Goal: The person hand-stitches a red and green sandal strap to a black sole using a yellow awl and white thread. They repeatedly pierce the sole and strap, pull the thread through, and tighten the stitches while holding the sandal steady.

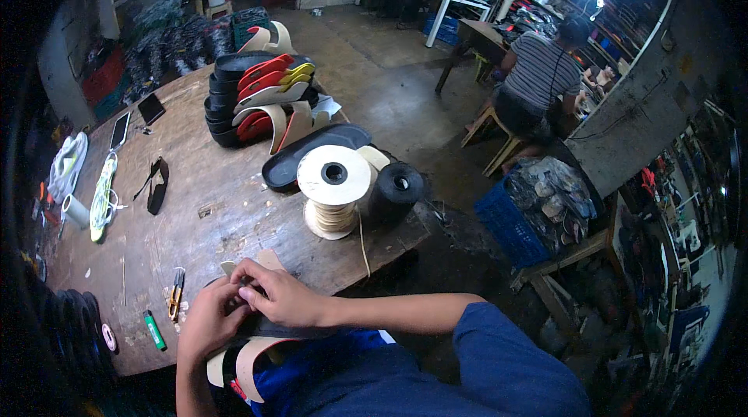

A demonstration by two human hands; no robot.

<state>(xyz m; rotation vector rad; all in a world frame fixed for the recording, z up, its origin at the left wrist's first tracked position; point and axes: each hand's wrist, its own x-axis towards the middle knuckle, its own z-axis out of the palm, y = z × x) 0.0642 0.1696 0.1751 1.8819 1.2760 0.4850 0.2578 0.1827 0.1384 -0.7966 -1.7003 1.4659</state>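
- While both hands work at the table's near edge, the left hand (209, 322) and right hand (282, 298) pinch a tan sandal strap (251, 358) over a black sole (292, 330).
- Just beyond — cream thread spool (334, 190), yellow snips (176, 295), worn wooden table (210, 214).

Both hands, left (209, 322) and right (280, 296), pinch a tan strap on a dark sole (300, 330) at the wooden desk (210, 214) edge, near a cream thread spool (334, 191).

One head-worn fisheye view looks steeply down — close over the scarred wooden worktable (226, 207), workshop floor curving beyond.
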